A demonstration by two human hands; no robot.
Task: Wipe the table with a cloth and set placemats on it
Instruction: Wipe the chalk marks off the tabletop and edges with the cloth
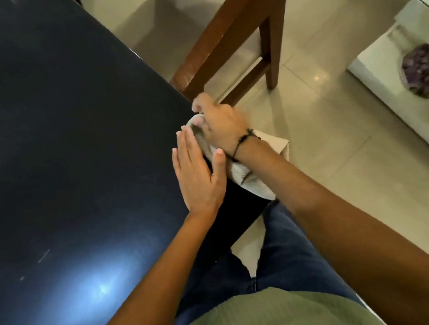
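Dark, glossy wood fills the left half of the frame: the table [69, 139], its top catching a bluish glare at the lower left and showing faint smears in the upper left corner. At the table's right edge, near the middle of the frame, lies the cloth [238, 175], a pale, bunched towel that hangs partly over the side. The right hand [221, 125], a black cord bracelet [240, 142] at its wrist, rests on top of the cloth with its fingers curled down into the fabric, apparently gripping it, though motion blur makes the exact hold hard to read. The left hand [196, 174] lies flat and open, fingers straight and together, its thumb touching the cloth's near fold and its palm just beside the bundle on the tabletop. A brown wooden chair [238, 42] stands just behind the hands, toward the upper middle, and a white low cabinet [395, 87] with a purple ornament [426, 72] sits at the right edge on the tiled floor [338, 150]. No placemats are in view. Judging from this, the wiping step is in hand: the cloth is being gathered or steadied at the edge, and the smeared far corner looks unwiped. The next move calls for a firm hold on the cloth, pressing it flat and sweeping it across the top toward the upper left without letting it slide off the edge.
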